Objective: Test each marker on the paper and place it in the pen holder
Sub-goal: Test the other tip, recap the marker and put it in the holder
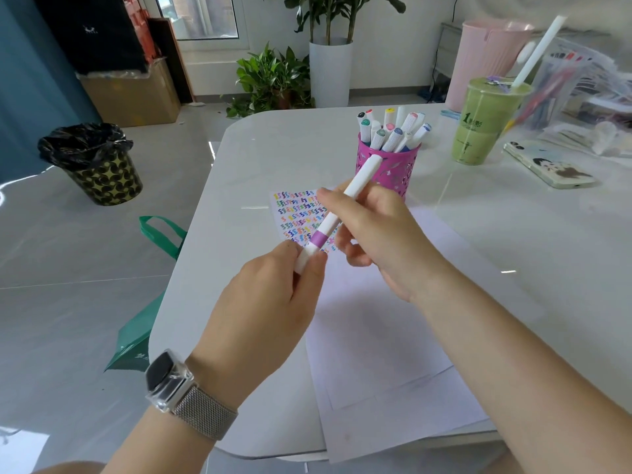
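Two hands meet on one white marker [342,213] with a purple band, held in the air above the paper [376,319] near the middle of the view. Your left hand [270,302] comes in from seven o'clock, with a watch [171,381] on its wrist, and its thumb and fingers curl round the marker's lower end, just below the purple band. Your right hand [376,234] comes in from four o'clock; its thumb and forefinger pinch the barrel higher up, and the other fingers are curled under. The marker tilts, its upper end pointing toward one o'clock, at the pink pen holder [388,172].

The pen holder stands on the white table [273,148] at twelve o'clock from your hands, just beyond the far edge of the paper, and it is crowded with white markers with coloured caps [393,131]. The far left corner of the paper carries rows of small squiggles in many colours [297,210]. At two o'clock a green drink cup [478,124] with a white straw stands near a phone [547,164] lying flat. On the floor at ten o'clock sits a patterned bin [95,165] with a black liner.
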